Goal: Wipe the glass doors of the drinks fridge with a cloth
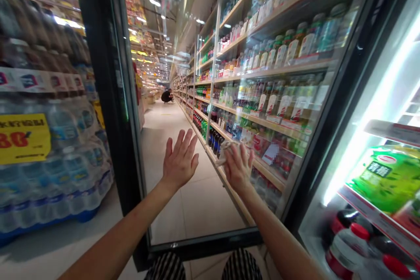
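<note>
"On the glass door, head view: what step?"

"Looks like mid-wipe. Pale cloth (223,153) is under the right hand (238,166), seemingly pressed to the glass door (193,205)."

"Right hand gripping it?"

"Not clutching: fingers spread long over the cloth, which pokes out by the fingertips. Palm side hidden."

"Left hand (179,157)?"

"Empty, fingers fanned upward, palm toward the glass; can't confirm contact."

"Arms?"

"Both reach forward from the lower corners, hands near each other at about the same height, above the striped knees (241,266)."

"Next move?"

"Judging by the pose, it calls for a flat palm and even pressure, sliding the cloth over the pane; left probably steadies."
</note>
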The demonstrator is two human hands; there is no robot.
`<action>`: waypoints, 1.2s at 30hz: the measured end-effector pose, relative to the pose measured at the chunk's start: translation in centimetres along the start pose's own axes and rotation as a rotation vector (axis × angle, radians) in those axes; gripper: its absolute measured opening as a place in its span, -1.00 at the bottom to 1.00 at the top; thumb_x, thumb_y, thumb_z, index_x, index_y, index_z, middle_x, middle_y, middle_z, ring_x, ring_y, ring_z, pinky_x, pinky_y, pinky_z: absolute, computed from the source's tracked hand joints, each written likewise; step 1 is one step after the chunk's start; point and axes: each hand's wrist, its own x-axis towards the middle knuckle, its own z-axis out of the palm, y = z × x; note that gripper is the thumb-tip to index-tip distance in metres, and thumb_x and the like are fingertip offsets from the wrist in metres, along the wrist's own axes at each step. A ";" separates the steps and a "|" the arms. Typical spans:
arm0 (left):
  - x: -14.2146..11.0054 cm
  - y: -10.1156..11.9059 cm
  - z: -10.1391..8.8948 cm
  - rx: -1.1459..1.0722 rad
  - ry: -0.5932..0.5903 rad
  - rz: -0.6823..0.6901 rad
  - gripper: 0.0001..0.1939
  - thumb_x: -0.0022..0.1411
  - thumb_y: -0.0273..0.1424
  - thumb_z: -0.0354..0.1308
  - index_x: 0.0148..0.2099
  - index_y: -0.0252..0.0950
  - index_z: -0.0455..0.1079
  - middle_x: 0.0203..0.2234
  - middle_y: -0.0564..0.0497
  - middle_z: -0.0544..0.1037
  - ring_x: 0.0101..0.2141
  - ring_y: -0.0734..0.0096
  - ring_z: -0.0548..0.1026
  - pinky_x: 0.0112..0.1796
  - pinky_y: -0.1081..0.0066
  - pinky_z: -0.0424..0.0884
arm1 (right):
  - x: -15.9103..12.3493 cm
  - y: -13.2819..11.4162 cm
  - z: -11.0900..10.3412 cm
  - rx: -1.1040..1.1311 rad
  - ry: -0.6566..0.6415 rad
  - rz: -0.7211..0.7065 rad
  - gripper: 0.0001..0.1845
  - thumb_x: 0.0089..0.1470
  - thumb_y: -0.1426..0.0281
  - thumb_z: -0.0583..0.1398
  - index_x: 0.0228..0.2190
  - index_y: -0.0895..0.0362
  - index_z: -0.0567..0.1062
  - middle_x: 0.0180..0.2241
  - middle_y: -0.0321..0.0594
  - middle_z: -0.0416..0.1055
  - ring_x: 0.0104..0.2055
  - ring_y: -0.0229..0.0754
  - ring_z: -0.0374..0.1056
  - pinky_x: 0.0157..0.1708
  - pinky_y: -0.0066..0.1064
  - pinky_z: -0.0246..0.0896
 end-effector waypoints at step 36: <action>-4.0 2.1 0.3 -0.059 -0.092 0.050 -0.33 0.17 -0.46 0.00 0.29 -0.25 -0.14 0.13 -0.16 0.21 0.21 0.27 -0.01 0.19 0.09 -0.24 | -4.4 0.6 -1.0 0.015 -0.100 0.086 -0.56 0.08 0.46 0.02 0.01 -0.01 0.33 0.11 -0.16 0.22 0.27 -0.02 -0.15 0.16 0.05 -0.18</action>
